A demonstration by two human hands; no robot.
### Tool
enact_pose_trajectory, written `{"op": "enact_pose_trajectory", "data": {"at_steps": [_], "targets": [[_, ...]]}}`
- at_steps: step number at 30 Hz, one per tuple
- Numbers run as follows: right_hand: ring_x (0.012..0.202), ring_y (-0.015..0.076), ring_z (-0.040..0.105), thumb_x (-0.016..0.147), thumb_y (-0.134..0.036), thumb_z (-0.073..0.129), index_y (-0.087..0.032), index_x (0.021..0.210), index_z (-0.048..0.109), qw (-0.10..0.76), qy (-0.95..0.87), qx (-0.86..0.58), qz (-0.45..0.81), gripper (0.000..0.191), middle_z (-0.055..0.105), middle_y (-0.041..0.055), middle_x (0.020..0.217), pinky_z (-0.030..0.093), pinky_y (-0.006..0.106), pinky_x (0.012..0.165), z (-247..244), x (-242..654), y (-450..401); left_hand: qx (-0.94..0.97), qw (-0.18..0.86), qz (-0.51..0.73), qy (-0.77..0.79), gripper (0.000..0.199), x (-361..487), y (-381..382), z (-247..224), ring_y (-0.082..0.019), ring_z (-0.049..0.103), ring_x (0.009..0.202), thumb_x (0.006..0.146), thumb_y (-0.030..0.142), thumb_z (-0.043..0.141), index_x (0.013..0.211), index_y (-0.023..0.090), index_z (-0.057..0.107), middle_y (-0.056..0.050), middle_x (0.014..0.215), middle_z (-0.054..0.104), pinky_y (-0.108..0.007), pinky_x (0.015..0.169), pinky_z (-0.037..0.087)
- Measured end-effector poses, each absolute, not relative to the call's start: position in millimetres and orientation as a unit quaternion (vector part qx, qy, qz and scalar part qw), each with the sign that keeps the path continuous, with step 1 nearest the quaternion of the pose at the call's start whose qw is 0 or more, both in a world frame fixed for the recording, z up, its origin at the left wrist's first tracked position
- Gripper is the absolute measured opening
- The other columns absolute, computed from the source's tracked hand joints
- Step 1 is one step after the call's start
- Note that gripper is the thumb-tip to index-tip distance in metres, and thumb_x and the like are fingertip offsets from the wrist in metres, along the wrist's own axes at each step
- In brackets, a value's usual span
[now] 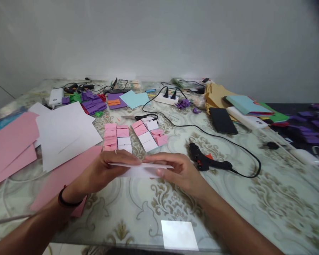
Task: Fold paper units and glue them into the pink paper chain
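Note:
A piece of white paper [142, 172] is held above the table between both hands, bent along a crease at its upper edge. My left hand [106, 168] grips its left end, fingers on top and thumb below. On the right end, my right hand [175, 168] pinches the paper between fingers and thumb. Just beyond the hands lie folded pink and white paper pieces [111, 136] in a block. Beside them sits a second block of pink and white folded pieces [149, 136]. A small white square [179, 234] lies near the table's front edge.
White sheets [66, 134] and pink sheets [10, 145] spread over the left side. A black glue gun [208, 159] with its cord lies to the right. Scissors [139, 117], a power strip [166, 99], a black phone [223, 120] and purple folded pieces [93, 103] lie farther back.

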State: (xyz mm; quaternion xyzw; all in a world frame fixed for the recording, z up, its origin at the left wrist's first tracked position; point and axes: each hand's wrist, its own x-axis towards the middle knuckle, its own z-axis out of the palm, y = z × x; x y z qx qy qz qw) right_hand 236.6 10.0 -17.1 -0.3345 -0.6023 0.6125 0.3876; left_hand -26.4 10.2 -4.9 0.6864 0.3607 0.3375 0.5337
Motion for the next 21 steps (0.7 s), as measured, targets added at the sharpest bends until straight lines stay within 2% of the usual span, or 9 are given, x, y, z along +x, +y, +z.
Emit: {"op": "enact_pose_trajectory", "data": {"at_steps": [5,11,17,21], "targets": [[0.094,0.0236,0.075,0.089,-0.048,0.077,-0.025,0.105,0.084,0.378,-0.618,-0.383,0.573,0.028,0.082,0.0081,0.108,0.06,0.032,0.075,-19.3,235.4,10.3,0.693,0.534,0.319,0.365,0.025,-24.3,9.9,-6.7,-0.026,0.072,0.109,0.097,0.028,0.068,0.118,0.03,0.082,-0.009,0.122,0.077,-0.035,0.093,0.059],[0.099,0.026,0.073,0.087,-0.06,0.075,-0.026,0.107,0.084,0.381,-0.615,-0.371,0.583,0.04,0.082,0.0078,0.107,0.057,0.034,0.079,-16.1,236.3,9.8,0.707,0.494,0.323,0.389,0.025,-21.6,9.6,-9.3,-0.024,0.073,0.101,0.098,0.028,0.067,0.118,0.029,0.082,-0.009,0.114,0.078,-0.032,0.085,0.06],[0.073,0.0198,0.068,0.087,-0.059,0.075,-0.025,0.104,0.085,0.367,-0.574,-0.408,0.608,0.039,0.08,0.0061,0.092,0.052,0.029,0.059,-18.9,233.1,7.5,0.734,0.457,0.325,0.383,0.03,-22.4,8.6,-11.3,-0.022,0.071,0.099,0.098,0.023,0.067,0.123,0.032,0.08,-0.008,0.116,0.077,-0.03,0.084,0.058],[0.08,0.0225,0.069,0.09,-0.063,0.069,-0.022,0.105,0.085,0.376,-0.567,-0.386,0.623,0.046,0.08,0.0076,0.093,0.054,0.031,0.067,-24.9,234.5,6.4,0.758,0.437,0.34,0.345,0.037,-23.5,8.1,-10.6,-0.021,0.069,0.105,0.099,0.017,0.063,0.129,0.035,0.076,-0.008,0.12,0.074,-0.033,0.093,0.056]]}}
